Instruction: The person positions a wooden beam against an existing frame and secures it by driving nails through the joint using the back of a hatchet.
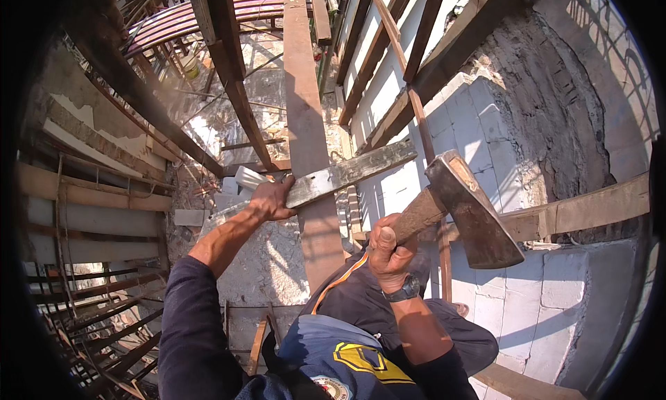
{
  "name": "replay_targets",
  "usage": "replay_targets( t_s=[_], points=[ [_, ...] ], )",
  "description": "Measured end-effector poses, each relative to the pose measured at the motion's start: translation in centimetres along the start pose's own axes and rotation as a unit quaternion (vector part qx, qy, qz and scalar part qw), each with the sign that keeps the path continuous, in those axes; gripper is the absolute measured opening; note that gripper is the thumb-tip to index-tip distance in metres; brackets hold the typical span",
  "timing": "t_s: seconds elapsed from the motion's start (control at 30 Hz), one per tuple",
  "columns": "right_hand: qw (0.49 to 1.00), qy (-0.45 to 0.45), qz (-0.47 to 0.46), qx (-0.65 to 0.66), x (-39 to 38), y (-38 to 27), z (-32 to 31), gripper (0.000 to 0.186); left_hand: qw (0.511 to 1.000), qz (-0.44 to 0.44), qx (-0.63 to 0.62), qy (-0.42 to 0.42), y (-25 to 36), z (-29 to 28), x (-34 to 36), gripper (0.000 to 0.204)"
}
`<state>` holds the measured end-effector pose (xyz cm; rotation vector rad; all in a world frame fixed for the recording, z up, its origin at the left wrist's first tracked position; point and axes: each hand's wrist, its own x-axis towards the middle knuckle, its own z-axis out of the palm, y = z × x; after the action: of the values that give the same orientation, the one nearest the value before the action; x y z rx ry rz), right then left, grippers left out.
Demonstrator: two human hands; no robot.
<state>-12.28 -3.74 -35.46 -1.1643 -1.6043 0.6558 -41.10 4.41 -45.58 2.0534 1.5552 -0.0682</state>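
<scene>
Steadying: your left hand [272,200] clamps the weathered grey wooden batten [350,172] firmly.
Striking: your right hand [390,251] wraps the rusty wooden-handled hatchet [472,216]; aim clear of fingers.

A wall of pale grey concrete blocks [479,129] rises on the right, with a rough patch of grey mortar [555,95] above it. A long brown wooden plank [305,123] stands upright in the middle. Dark wooden scaffold beams [229,60] cross on the upper left.
</scene>
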Motion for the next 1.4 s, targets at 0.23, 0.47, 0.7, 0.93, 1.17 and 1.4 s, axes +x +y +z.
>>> replay_targets(
  t_s=[0.23,0.47,0.7,0.93,1.17,1.4],
  points=[
    [0.966,-0.101,0.199,-0.128,-1.0,2.1,-2.0,0.038,0.999,-0.036,0.010,-0.023,2.9,-2.8,-1.0,0.074],
    [0.977,0.047,0.103,-0.179,0.0,-3.3,-15.7,0.054,0.983,0.094,0.155,0.032,16.5,-18.1,-5.4,0.062],
    [0.955,0.117,-0.069,-0.263,-2.4,-5.3,-25.8,0.072,0.851,0.369,0.344,0.144,36.0,-29.4,-10.0,0.068],
    [0.882,0.404,-0.023,-0.240,-4.9,-5.7,-34.8,0.063,0.605,0.550,0.508,0.270,56.7,-30.9,-13.0,0.061],
    [0.899,0.434,-0.046,-0.043,-1.4,-4.6,-43.8,0.060,0.434,0.553,0.559,0.439,68.4,-29.9,-14.8,0.032],
    [0.912,0.404,-0.066,-0.025,2.0,0.3,-49.4,0.062,0.424,0.542,0.554,0.469,72.9,-33.1,-12.4,0.074]
  ],
)
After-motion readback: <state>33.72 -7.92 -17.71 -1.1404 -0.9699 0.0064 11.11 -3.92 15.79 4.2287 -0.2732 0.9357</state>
